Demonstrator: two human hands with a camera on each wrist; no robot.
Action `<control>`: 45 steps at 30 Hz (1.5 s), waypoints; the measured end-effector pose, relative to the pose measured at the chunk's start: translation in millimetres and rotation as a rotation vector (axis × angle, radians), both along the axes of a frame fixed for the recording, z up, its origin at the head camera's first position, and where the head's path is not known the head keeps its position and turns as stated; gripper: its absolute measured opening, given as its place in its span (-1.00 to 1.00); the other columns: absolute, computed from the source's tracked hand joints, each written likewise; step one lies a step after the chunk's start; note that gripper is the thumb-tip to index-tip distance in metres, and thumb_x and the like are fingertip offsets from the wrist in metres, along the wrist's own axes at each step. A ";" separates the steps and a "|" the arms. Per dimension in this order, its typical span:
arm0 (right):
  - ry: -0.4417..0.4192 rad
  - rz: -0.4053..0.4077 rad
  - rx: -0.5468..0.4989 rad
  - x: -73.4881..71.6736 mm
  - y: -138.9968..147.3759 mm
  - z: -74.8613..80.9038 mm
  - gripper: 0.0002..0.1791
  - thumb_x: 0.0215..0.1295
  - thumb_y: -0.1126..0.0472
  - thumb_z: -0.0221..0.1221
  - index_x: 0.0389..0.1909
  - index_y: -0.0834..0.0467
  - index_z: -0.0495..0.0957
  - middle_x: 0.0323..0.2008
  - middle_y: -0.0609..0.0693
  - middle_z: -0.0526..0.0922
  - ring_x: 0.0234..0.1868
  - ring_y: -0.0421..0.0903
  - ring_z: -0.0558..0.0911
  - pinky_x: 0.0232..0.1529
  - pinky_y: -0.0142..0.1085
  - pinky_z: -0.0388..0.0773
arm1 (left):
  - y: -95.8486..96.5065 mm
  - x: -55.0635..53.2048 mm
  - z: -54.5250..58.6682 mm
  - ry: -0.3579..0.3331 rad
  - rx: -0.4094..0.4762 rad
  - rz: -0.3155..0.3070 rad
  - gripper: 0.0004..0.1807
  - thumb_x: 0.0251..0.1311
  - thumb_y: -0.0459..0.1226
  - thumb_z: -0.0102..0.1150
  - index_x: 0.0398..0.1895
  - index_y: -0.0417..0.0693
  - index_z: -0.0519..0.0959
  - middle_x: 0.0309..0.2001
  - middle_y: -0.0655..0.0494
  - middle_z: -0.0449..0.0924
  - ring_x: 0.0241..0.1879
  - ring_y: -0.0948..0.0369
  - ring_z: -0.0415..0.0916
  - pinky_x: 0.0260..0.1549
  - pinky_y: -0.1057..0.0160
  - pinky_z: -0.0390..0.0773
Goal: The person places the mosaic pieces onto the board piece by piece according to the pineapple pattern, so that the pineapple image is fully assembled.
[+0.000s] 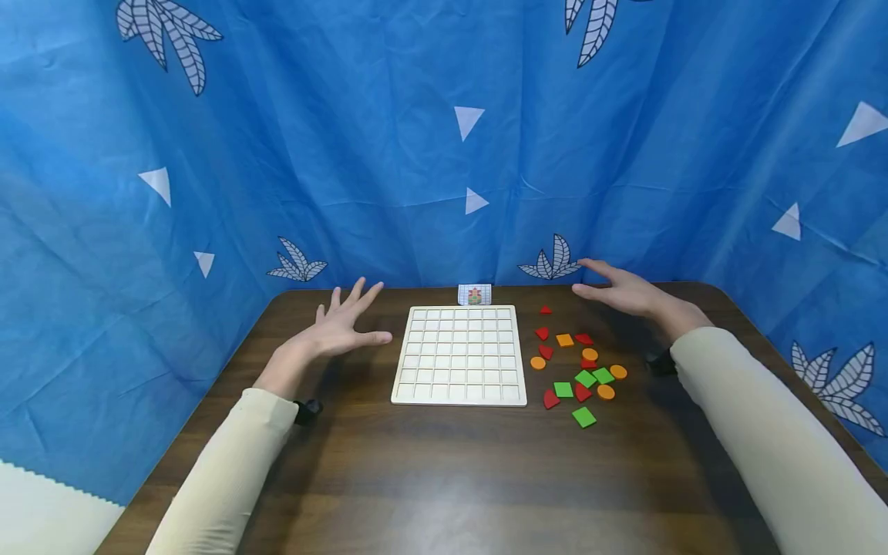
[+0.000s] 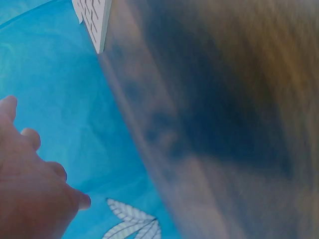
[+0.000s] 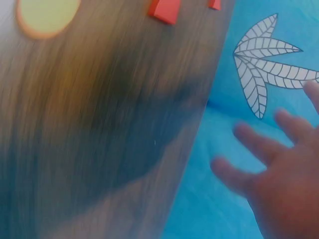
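Observation:
A white square grid board lies on the table, its cells bare. My left hand hovers to the board's left with fingers spread and holds nothing; its fingers show against the blue cloth in the left wrist view. Over the table's far right side is my right hand, fingers extended, also holding nothing. Between it and the board lie scattered flat pieces: green squares, orange discs, red pieces, a red triangle and an orange square.
A small picture card with a gridded design stands behind the board at the table's far edge. Blue cloth with leaf and triangle prints hangs around the dark wooden table. A black wrist strap shows beneath the left sleeve.

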State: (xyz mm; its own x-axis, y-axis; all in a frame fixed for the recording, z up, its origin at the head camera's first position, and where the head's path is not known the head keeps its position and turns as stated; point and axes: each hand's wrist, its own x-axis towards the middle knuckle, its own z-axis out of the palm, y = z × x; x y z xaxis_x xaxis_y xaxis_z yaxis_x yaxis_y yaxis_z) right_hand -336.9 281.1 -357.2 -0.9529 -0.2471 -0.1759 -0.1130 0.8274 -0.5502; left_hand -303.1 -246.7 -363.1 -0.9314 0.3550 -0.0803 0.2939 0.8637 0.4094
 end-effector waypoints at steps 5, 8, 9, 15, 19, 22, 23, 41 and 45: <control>0.002 0.014 -0.056 -5.2 -8.6 -8.1 0.03 0.39 -0.44 0.07 0.65 0.09 0.03 0.59 0.38 0.08 0.57 0.46 0.05 0.43 0.46 0.09 | 5.1 2.5 -16.3 -0.010 0.091 -0.062 0.13 0.17 0.25 0.36 0.68 0.47 -0.14 0.71 0.09 -0.48 0.60 -0.33 -0.69 0.35 -0.63 -0.39; 0.019 0.015 -0.086 -7.5 -12.8 -13.8 -0.01 0.39 -0.35 0.15 0.62 0.15 0.11 0.54 0.39 0.19 0.56 0.44 0.09 0.45 0.41 0.11 | 8.9 4.5 -25.0 -0.042 0.154 -0.090 0.12 0.15 0.16 0.43 0.67 0.50 -0.08 0.71 0.16 -0.45 0.61 -0.31 -0.68 0.35 -0.64 -0.31; 0.026 0.014 -0.094 -8.2 -13.6 -15.7 -0.03 0.40 -0.31 0.18 0.61 0.17 0.12 0.53 0.39 0.21 0.56 0.43 0.10 0.46 0.40 0.12 | 10.4 5.2 -27.0 -0.056 0.175 -0.097 0.12 0.14 0.12 0.45 0.66 0.51 -0.07 0.71 0.18 -0.44 0.61 -0.30 -0.68 0.35 -0.64 -0.28; 0.027 -0.030 -0.135 -13.4 -16.4 -29.2 -0.20 0.44 -0.15 0.23 0.52 0.20 0.28 0.44 0.36 0.38 0.48 0.38 0.26 0.46 0.35 0.19 | 16.9 9.3 -32.9 -0.140 0.262 -0.149 0.14 0.09 -0.01 0.54 0.67 0.39 0.02 0.71 0.15 -0.40 0.60 -0.34 -0.64 0.38 -0.61 -0.23; 0.003 -0.068 -0.169 -17.0 -20.4 -38.2 -0.37 0.49 -0.01 0.21 0.46 0.18 0.38 0.33 0.33 0.49 0.36 0.32 0.38 0.42 0.31 0.28 | 16.4 9.7 -38.4 -0.167 0.272 -0.168 0.10 0.05 -0.04 0.58 0.64 0.31 0.14 0.71 0.15 -0.34 0.61 -0.36 -0.57 0.41 -0.58 -0.22; -0.005 -0.087 -0.185 -19.0 -26.3 -44.0 -0.41 0.48 0.07 0.23 0.43 0.18 0.42 0.26 0.32 0.53 0.30 0.29 0.42 0.39 0.27 0.35 | 16.7 10.9 -42.0 -0.193 0.308 -0.182 0.04 0.04 -0.09 0.59 0.60 0.32 0.23 0.72 0.14 -0.28 0.63 -0.33 -0.51 0.45 -0.53 -0.21; -0.008 -0.087 -0.186 -19.7 -28.7 -45.9 -0.42 0.47 0.08 0.24 0.43 0.18 0.43 0.25 0.32 0.54 0.28 0.28 0.43 0.37 0.25 0.38 | 17.2 11.4 -43.0 -0.205 0.322 -0.192 0.02 0.04 -0.11 0.59 0.59 0.33 0.25 0.71 0.13 -0.27 0.64 -0.30 -0.48 0.47 -0.49 -0.20; -0.001 -0.089 -0.087 -32.9 -49.6 -66.8 -0.50 0.44 0.15 0.26 0.34 0.21 0.53 -0.03 0.19 0.62 -0.03 0.10 0.51 0.07 -0.09 0.54 | 14.9 18.6 -64.3 -0.304 0.346 -0.222 -0.26 0.12 -0.20 0.53 0.42 0.26 0.51 0.68 0.09 -0.05 0.64 -0.27 -0.54 0.47 -0.50 -0.29; 0.007 -0.129 -0.072 -34.4 -53.2 -67.2 -0.53 0.45 0.16 0.24 0.33 0.19 0.54 0.02 0.22 0.58 -0.01 0.13 0.50 0.04 -0.09 0.53 | 13.3 14.8 -64.1 -0.300 0.315 -0.224 -0.27 0.11 -0.17 0.53 0.41 0.30 0.52 0.67 0.08 -0.02 0.65 -0.25 -0.55 0.47 -0.50 -0.29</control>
State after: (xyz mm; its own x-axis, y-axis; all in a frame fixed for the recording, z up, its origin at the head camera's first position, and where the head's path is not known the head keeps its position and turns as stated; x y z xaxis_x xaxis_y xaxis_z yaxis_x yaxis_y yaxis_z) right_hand -371.3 227.9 -424.4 -0.9787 -0.1343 -0.1554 -0.0123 0.7934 -0.6086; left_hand -288.2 -233.4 -427.2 -0.7817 0.5940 -0.1900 0.2875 0.6136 0.7355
